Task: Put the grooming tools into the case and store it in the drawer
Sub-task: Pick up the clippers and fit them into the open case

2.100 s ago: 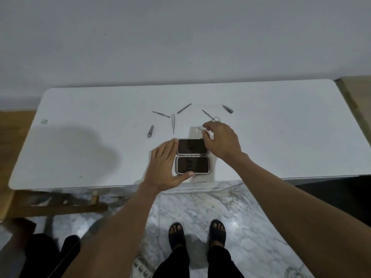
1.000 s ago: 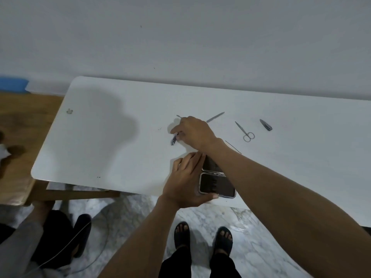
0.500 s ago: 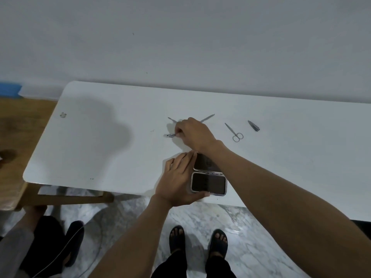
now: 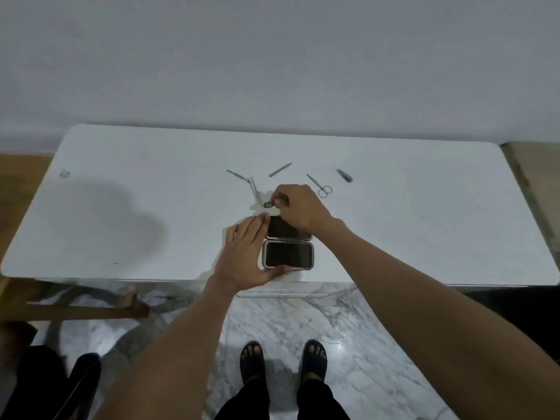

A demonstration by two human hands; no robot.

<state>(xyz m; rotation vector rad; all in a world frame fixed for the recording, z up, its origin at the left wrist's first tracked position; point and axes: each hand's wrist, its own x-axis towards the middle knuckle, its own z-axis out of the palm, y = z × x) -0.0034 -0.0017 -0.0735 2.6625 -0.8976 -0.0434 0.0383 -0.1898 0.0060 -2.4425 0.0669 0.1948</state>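
The white bench (image 4: 424, 225) is carrying everything; the open case (image 4: 288, 249) is lying near its front edge, with bare room to both sides; the left hand (image 4: 247, 256) is lying flat against the case's left side, fingers pressed together, steadying it; the right hand (image 4: 298, 209) is hovering just beyond the far half, fingers pinching a small clipper (image 4: 270, 203); scissors (image 4: 320, 185), tweezers (image 4: 254, 187) and other tools are waiting behind; a loose pinch could be dropping the clipper, and a nudge might be sliding the case off the edge.
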